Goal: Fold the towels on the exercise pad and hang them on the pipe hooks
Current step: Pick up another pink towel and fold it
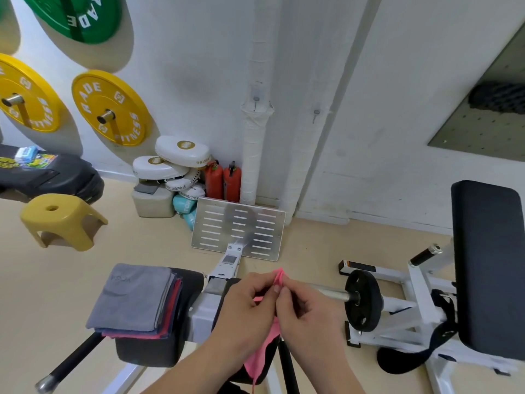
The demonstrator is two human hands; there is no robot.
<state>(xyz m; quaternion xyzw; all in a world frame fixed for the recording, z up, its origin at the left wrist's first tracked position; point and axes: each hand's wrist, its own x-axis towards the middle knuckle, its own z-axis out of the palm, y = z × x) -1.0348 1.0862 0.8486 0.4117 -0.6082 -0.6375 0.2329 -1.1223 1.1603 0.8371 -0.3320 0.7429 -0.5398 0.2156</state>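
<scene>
Far left on the wall, yellow weight plates [109,109] parked on pegs, well clear of the work. Lower down, a yellow stool [62,220] on the floor, unused.

Further in, on the near black exercise pad [147,351]: a stack of folded towels [136,300], grey on top, red and dark blue edges showing underneath. Squared up and lying flat, presumably so each can be lifted off singly for hanging.

Just right of the stack, left hand [244,308], thumb and fingertips pinched on the top of a pink towel [279,275]. Up behind, on the white wrapped pipe [254,152], a small hook [256,102] with nothing on it.

Back down, right hand [306,311] pinched on the same pink top edge, fingertips almost meeting those of the left. Held high and close like this most likely to match corners, or to bunch a bit of cloth for slipping over a hook; cannot tell which. Rest of the pink cloth hanging slack between the wrists, down in front of the machine.

Second hook [316,115] just right of the pipe, likewise bare, so hanging looks not yet begun.

Further right, a black weight disc [363,300] on a steel bar, and at the far edge a tall black backrest [488,265], neither part of the job.
</scene>
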